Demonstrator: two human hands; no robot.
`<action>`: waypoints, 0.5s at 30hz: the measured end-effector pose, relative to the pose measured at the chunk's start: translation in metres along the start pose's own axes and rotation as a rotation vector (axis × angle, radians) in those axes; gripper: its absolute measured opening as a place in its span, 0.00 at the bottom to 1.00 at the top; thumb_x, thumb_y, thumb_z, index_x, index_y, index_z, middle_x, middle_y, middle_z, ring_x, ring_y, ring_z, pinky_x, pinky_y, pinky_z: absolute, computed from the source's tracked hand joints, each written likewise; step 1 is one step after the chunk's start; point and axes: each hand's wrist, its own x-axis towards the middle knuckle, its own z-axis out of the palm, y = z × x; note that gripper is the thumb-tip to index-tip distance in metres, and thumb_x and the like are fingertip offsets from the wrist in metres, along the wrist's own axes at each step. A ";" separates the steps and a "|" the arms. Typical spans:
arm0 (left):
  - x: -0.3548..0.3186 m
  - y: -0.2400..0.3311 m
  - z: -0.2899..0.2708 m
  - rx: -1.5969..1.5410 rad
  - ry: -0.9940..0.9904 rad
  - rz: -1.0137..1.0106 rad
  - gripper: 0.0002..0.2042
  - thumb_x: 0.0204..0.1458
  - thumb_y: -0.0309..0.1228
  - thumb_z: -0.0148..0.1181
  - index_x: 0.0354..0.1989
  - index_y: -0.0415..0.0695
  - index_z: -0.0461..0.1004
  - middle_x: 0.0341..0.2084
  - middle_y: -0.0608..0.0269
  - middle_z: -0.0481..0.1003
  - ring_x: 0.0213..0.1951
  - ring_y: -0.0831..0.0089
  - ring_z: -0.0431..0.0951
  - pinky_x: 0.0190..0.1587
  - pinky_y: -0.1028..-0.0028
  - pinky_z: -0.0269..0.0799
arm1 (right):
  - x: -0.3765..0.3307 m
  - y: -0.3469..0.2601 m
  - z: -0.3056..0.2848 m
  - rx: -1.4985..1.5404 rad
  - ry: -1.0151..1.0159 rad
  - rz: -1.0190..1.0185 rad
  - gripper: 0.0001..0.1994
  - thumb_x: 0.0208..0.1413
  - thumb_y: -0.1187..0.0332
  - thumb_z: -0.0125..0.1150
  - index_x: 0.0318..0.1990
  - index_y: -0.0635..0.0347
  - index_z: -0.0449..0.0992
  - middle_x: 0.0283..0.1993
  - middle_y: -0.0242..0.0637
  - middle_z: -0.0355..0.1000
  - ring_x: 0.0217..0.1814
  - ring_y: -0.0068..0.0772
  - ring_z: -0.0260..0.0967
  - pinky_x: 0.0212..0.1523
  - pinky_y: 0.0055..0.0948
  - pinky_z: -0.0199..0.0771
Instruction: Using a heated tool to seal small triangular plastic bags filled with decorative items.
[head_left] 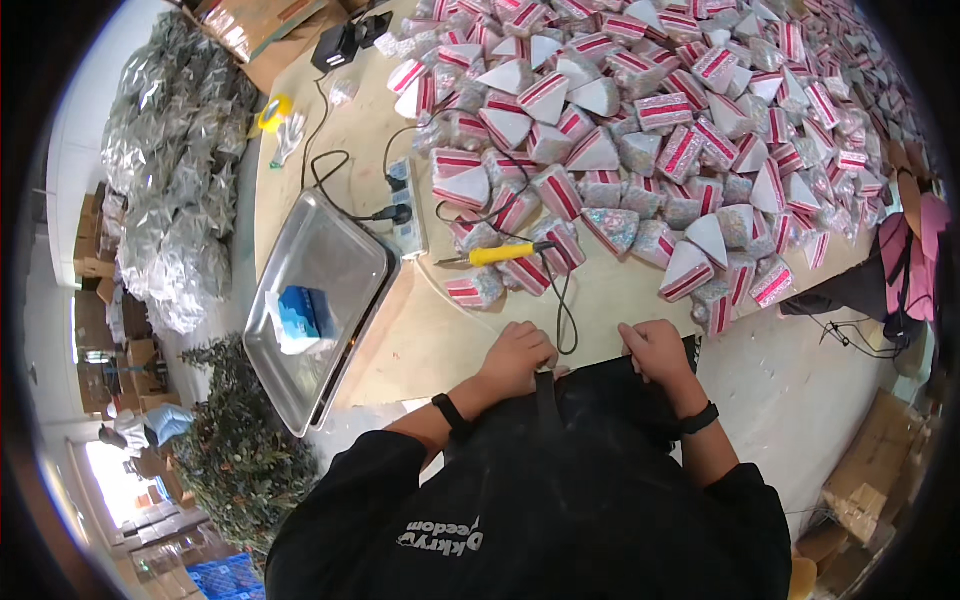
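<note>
Your left hand [517,360] was at the near edge of the table [440,330], fingers bent inward beside a dark strap [547,400]; I could not tell whether they were clamped on it. Your right hand [655,350] was curled like a fist farther right, well apart from the left, by the black cloth [615,395]; whether it gripped any of that cloth I could not tell either.

Beyond your hands lay the yellow-handled tool [500,253], among the nearest pieces of the pile, its metal tip pointing left. Its black cord [567,352] looped down to just beside your left hand. The wedge-shaped pieces [662,110], white with pink-red bands and clear wrapping, covered the far and right parts of the table. To the left, a metal tray [345,240] held a blue-and-white packet [300,312], near a white power strip [408,235].
</note>
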 end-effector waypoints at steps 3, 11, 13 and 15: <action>-0.001 -0.001 -0.003 -0.022 0.000 -0.005 0.12 0.43 0.37 0.69 0.22 0.50 0.69 0.23 0.67 0.67 0.32 0.64 0.68 0.36 0.65 0.60 | 0.001 -0.002 0.002 0.000 0.049 -0.014 0.24 0.62 0.56 0.53 0.19 0.67 0.74 0.09 0.35 0.65 0.07 0.26 0.61 0.11 0.27 0.61; -0.003 -0.002 -0.005 -0.023 0.002 0.010 0.11 0.45 0.37 0.68 0.23 0.51 0.69 0.23 0.68 0.68 0.33 0.65 0.69 0.37 0.66 0.62 | -0.001 -0.006 0.005 -0.078 0.093 -0.032 0.25 0.62 0.56 0.52 0.19 0.68 0.75 0.10 0.37 0.67 0.08 0.28 0.64 0.14 0.28 0.65; -0.002 -0.002 -0.005 -0.013 0.010 0.008 0.11 0.45 0.37 0.68 0.22 0.52 0.69 0.22 0.69 0.68 0.32 0.65 0.69 0.36 0.66 0.61 | 0.000 -0.004 0.006 -0.056 0.079 -0.021 0.25 0.62 0.56 0.52 0.19 0.68 0.76 0.10 0.37 0.67 0.08 0.28 0.65 0.14 0.28 0.66; -0.001 -0.003 -0.004 -0.006 0.017 0.009 0.11 0.45 0.37 0.68 0.22 0.52 0.69 0.22 0.69 0.69 0.31 0.65 0.70 0.36 0.66 0.61 | 0.000 -0.005 0.005 -0.058 0.082 -0.017 0.25 0.62 0.56 0.52 0.19 0.68 0.76 0.10 0.37 0.67 0.08 0.28 0.65 0.14 0.28 0.66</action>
